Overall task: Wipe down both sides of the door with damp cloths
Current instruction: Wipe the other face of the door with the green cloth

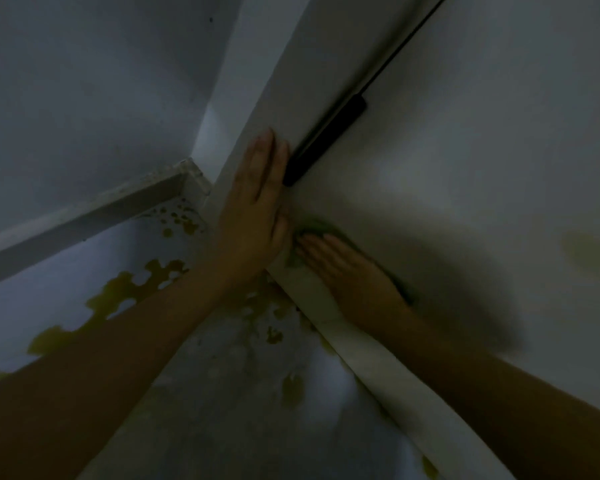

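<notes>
The door (pixel 482 168) fills the frame from 12 to 4 o'clock, a white panel in dim light. Its dark hinge (pixel 326 140) sits just above centre, at 12 o'clock from the hands.

The right hand (pixel 354 271) lies flat, fingers extended, pressing a green cloth (pixel 317 227) against the door face low down beside the hinge edge. Only the cloth's fringe shows around the fingertips.

The left hand (pixel 257 209) is open and holds nothing; its palm rests flat against the frame (pixel 257 81) at 9 o'clock from the cloth, bracing the body.

Procedure for this step:
- Keep the palm spread, so pressure probably stays even.
- Work in overlapping strokes away from the hinge gap; fingers near it risk pinching.
- Maintain the left-hand brace.

The floor (pixel 222 410) at 6 o'clock shows yellow-green patches; footing may be slippery.
</notes>
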Available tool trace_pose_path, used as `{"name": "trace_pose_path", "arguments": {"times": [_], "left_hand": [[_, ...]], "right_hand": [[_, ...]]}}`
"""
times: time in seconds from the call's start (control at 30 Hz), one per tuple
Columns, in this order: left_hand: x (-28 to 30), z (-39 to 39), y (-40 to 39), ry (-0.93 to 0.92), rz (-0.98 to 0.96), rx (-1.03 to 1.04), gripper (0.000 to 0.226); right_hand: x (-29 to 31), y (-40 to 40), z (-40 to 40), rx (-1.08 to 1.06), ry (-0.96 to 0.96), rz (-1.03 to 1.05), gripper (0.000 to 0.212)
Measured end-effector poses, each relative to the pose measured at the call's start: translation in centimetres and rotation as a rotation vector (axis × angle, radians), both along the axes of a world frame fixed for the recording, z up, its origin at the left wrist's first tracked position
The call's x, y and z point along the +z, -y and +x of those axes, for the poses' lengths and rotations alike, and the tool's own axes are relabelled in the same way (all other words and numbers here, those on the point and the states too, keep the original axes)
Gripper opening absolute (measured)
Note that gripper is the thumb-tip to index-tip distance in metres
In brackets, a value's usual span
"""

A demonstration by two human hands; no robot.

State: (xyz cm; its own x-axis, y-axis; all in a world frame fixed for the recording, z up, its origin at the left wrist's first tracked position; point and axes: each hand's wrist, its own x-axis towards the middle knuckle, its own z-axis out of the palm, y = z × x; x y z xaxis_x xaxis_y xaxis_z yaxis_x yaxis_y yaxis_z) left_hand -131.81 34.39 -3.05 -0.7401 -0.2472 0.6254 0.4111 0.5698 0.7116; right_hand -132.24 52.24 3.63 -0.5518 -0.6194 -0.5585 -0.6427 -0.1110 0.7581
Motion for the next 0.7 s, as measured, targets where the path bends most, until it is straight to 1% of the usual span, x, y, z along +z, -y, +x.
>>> {"name": "trace_pose_path", "arguments": {"times": [0.03,0.07,0.1,0.17,0.2,0.23,0.3,0.33,0.4,0.5,0.57,0.7], "left_hand": [[-0.3,0.0,0.3,-0.003,-0.017,-0.012,0.065],[-0.6,0.0,0.7,0.002,-0.028,-0.027,0.064],[-1.0,0.0,1.0,0.012,-0.035,-0.044,0.064],[-1.9,0.1,1.5,0.03,-0.053,-0.058,0.065],[-2.3,0.1,1.6,0.04,-0.064,-0.052,0.066],[-2.7,0.1,1.7,0.049,-0.082,-0.047,0.067],[-3.5,-0.1,2.1,0.063,-0.137,-0.044,0.069],[-3.8,-0.3,2.3,0.06,-0.168,-0.047,0.068],[-4.4,-0.7,2.8,0.024,-0.224,-0.042,0.061],[-5.4,-1.2,3.4,-0.054,-0.289,-0.007,0.057],[-5.8,-1.4,3.5,-0.081,-0.31,0.007,0.063],[-6.0,-1.6,3.4,-0.086,-0.328,0.035,0.084]], "right_hand": [[-0.1,-1.1,0.6,-0.008,0.008,0.059,0.066],[0.4,-2.0,0.8,0.006,-0.007,0.054,0.064],[1.0,-2.8,1.0,0.047,-0.025,-0.023,0.063],[2.7,-3.4,1.0,0.111,-0.061,-0.246,0.061],[3.3,-3.1,0.9,0.107,-0.067,-0.321,0.06],[3.4,-2.6,0.6,0.12,-0.086,-0.348,0.06],[2.6,-0.4,-0.6,0.166,-0.118,-0.3,0.059],[1.7,1.1,-1.2,0.138,-0.113,-0.267,0.059],[-0.9,3.5,-2.3,0.108,-0.068,-0.149,0.058],[-4.1,4.8,-2.7,0.121,-0.001,-0.005,0.066],[-5.1,3.3,-2.0,0.115,0.044,0.062,0.067],[-4.7,-0.3,-0.4,0.079,0.076,0.189,0.069]]}}
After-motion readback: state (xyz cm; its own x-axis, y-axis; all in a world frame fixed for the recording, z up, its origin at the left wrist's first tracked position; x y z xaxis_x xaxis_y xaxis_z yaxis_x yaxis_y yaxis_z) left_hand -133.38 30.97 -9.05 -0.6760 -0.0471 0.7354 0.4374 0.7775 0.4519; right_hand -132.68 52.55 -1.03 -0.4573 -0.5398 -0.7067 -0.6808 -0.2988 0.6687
